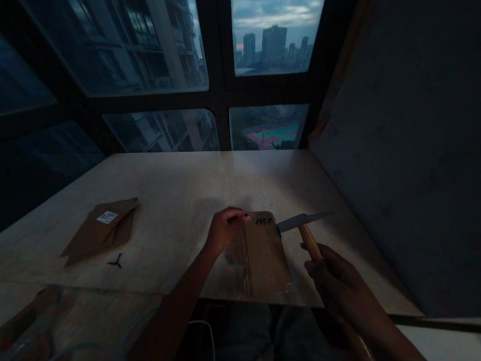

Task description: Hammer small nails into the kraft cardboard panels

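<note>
My right hand [337, 273] is wrapped around the wooden handle of a hammer [311, 244]. Its long, narrow metal head points left and right, just off the right edge of a brown cardboard piece [268, 257]. That cardboard lies flat near the table's front edge, with a row of small dark upright bits [263, 220], possibly nails, along its far end. At its far left corner my left hand [223, 230] is closed in a pinch. Whatever sits between those fingertips is too small and dark to make out.
Flat brown cardboard pieces [101, 229] with a white label lie on the table [174, 192] at left. A small dark three-armed piece [116, 261] is near them. White cable [202, 323] runs by the front edge. A grey wall [423, 147] bounds the right; windows stand behind.
</note>
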A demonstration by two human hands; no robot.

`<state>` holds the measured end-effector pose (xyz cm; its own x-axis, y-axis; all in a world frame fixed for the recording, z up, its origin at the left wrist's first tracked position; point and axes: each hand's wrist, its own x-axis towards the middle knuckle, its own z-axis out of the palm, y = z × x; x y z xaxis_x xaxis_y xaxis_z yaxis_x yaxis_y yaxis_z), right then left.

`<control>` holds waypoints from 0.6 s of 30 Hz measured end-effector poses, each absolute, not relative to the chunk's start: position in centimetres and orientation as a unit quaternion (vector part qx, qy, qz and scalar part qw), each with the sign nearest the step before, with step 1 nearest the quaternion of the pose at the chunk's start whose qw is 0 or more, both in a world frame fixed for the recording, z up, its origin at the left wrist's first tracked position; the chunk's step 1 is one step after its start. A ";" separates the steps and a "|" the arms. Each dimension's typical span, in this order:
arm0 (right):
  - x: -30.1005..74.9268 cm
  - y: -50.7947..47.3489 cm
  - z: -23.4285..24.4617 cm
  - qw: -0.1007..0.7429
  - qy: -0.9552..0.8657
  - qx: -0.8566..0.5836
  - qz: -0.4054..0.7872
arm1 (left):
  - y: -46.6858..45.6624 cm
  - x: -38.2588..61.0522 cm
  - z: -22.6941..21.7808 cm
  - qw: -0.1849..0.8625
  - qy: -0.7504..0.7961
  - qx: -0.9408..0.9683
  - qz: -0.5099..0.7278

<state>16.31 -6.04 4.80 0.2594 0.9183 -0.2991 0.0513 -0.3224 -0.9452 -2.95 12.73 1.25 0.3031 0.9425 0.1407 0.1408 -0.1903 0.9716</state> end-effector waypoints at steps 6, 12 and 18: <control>16.3 -4.6 4.0 0.450 -0.400 -0.674 0.428 | 13.6 -2.7 0.6 0.460 0.410 0.682 0.394; 15.8 -3.7 1.6 0.467 -0.437 -0.686 0.348 | 13.6 -2.3 -0.1 0.446 0.389 0.717 0.369; 15.4 -3.4 0.3 0.468 -0.429 -0.691 0.346 | 13.7 -2.3 -0.7 0.400 0.347 0.770 0.355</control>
